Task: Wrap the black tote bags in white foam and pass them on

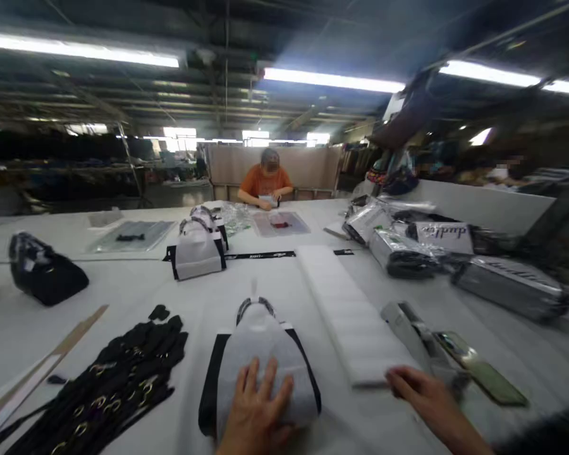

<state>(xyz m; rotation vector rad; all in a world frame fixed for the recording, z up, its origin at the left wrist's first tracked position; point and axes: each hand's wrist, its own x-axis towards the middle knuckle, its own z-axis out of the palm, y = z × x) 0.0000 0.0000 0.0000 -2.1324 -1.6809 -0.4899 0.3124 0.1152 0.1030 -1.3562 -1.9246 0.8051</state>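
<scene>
A black handbag (212,385) stands in front of me, its front covered by a white wrapping sheet (260,341) and its patterned handle rising at the top. My left hand (260,404) lies on that sheet with the fingers spread. To the right, a long stack of white foam sheets (351,309) stretches away from me. At its near right corner is my right hand (420,395), thumb and fingers closed on the edge of the foam. How many layers they pinch I cannot tell.
Black straps with gold rings (118,373) are piled at left, near a black bag (47,272). Wrapped bags (199,249) stand farther back. At right lie a grey tape dispenser (415,335), a phone (488,373) and plastic-packed bags (507,284). A person in orange (265,180) works across the table.
</scene>
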